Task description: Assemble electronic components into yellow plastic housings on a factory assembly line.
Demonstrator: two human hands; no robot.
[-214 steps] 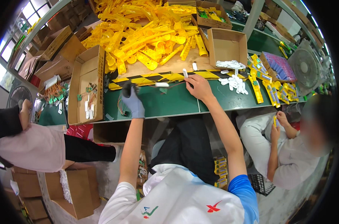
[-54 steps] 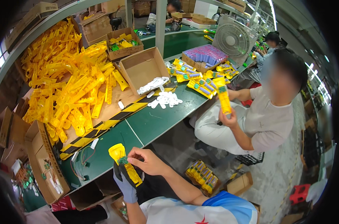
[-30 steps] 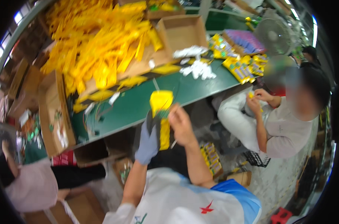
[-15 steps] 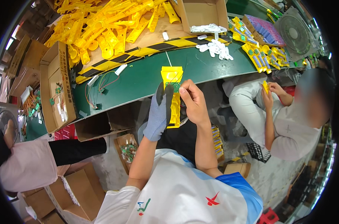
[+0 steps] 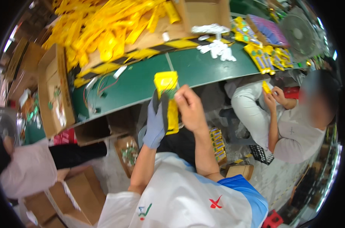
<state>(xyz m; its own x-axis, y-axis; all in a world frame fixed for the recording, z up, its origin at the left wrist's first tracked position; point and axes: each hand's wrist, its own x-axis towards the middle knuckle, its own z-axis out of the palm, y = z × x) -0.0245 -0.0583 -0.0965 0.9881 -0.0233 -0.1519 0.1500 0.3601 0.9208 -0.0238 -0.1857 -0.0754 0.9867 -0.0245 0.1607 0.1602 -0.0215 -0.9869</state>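
Note:
My left hand (image 5: 156, 119), in a blue-grey glove with dark fingers, is closed around a long yellow plastic housing (image 5: 166, 79). The housing is held upright at the near edge of the green workbench. Across its middle lies a small green circuit board (image 5: 171, 92), blurred by motion, with thin dark wires above it. My bare right hand (image 5: 190, 110) has thumb and forefinger pinched at the board's right edge. Its fingertips are smeared, and the other fingers are curled in.
A heap of yellow housings (image 5: 100, 28) lies behind a black-and-yellow taped edge (image 5: 142, 53). White parts (image 5: 218, 50) and filled yellow housings (image 5: 259, 57) lie on the right. Wired parts (image 5: 100, 89) and a cardboard box (image 5: 52, 91) are left. A co-worker (image 5: 294, 125) sits at right.
Both hands and the yellow housing have shifted left and slightly nearer to me. The right hand stays pinched at the board's edge. The whole view has tilted a little.

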